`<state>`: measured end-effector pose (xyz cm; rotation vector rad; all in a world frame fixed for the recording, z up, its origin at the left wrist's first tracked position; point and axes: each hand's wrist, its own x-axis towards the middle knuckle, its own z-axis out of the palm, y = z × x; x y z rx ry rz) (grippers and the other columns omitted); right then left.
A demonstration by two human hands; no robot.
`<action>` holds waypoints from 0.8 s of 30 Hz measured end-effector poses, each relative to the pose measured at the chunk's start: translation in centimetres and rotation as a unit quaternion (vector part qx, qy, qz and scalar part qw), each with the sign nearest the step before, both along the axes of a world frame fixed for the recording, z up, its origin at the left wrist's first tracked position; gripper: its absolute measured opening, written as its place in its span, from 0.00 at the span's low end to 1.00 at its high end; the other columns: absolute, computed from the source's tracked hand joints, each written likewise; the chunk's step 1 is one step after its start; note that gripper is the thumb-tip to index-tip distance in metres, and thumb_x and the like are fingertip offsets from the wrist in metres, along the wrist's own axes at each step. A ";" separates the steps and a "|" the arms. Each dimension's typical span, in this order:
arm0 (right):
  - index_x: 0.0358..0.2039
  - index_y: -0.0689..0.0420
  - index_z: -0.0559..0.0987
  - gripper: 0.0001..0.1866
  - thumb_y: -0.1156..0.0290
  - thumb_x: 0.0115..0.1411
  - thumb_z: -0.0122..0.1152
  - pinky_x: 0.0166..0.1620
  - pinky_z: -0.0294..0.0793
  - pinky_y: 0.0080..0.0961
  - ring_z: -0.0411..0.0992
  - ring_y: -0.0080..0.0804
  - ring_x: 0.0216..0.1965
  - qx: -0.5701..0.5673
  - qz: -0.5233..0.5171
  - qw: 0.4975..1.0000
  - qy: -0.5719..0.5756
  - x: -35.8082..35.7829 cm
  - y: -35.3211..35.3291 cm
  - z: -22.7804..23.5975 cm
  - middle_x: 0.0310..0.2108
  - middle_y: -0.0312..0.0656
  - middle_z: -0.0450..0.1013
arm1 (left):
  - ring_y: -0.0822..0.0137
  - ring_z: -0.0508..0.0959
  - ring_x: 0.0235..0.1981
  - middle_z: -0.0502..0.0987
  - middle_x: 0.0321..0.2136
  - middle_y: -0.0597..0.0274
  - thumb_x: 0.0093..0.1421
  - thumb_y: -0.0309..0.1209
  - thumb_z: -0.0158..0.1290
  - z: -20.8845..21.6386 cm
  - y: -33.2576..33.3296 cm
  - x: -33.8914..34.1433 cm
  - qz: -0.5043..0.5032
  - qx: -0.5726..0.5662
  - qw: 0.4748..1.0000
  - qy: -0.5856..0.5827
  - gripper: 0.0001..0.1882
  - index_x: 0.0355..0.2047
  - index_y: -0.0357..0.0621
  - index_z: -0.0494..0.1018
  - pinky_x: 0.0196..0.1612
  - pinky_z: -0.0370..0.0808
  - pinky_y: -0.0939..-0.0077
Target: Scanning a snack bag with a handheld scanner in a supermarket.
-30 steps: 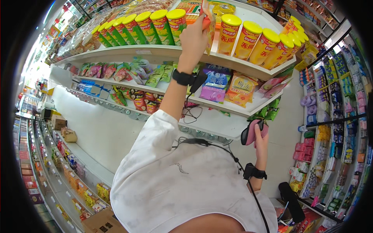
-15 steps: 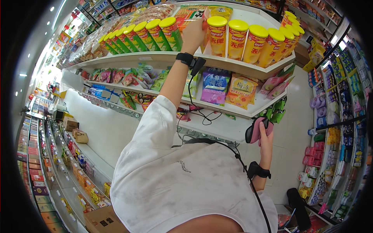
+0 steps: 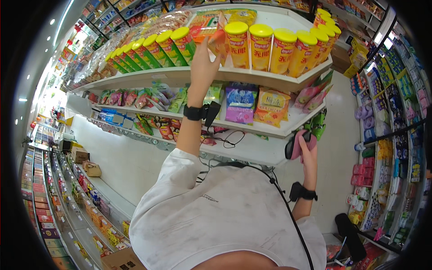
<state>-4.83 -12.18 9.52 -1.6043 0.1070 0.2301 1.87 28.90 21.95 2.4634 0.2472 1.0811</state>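
A white shelf unit (image 3: 252, 78) curves across the upper half of the frame, three tiers deep. Below it, filling the lower centre, is the person's white shirt (image 3: 225, 220), with a black cable (image 3: 281, 198) running over it from the centre toward the lower right.

On the top shelf, a row of yellow-lidded cans (image 3: 274, 47) stands upright at upper centre and right; a second row of green cans (image 3: 148, 49) with yellow lids leans away toward the upper left. Between the two rows is an orange bag (image 3: 208, 28).

The middle shelf carries flat snack bags: a purple bag (image 3: 240, 104) and a yellow bag (image 3: 272, 106) side by side at centre right, pink bags (image 3: 310, 94) at the right end, and green and red ones toward the left.

More racks line the edges: a low aisle (image 3: 58, 198) of boxed goods at lower left, and hanging packets (image 3: 387, 135) along the right rim.

The left hand (image 3: 204, 63) is raised to the top shelf at upper centre, fingers closed on the lower edge of the orange bag, just beside the first yellow-lidded can. A black wristband (image 3: 194, 112) sits on that wrist.

The right hand (image 3: 308, 150) is lower, at centre right beside the bottom shelf's edge, wrapped around a pink and black scanner (image 3: 297, 144). Its wrist also has a black band (image 3: 302, 192).
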 end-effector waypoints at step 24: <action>0.28 0.51 0.75 0.13 0.57 0.60 0.65 0.14 0.52 0.19 0.58 0.15 0.12 0.049 -0.072 0.996 0.000 8.3 3.8 -10.7 0.15 0.25 0.64 | 0.64 0.78 0.48 0.77 0.49 0.53 0.60 0.28 0.57 -7.3 1.0 -6.9 -0.132 -0.300 0.944 0.021 0.23 0.55 0.35 0.70 0.44 0.77 0.73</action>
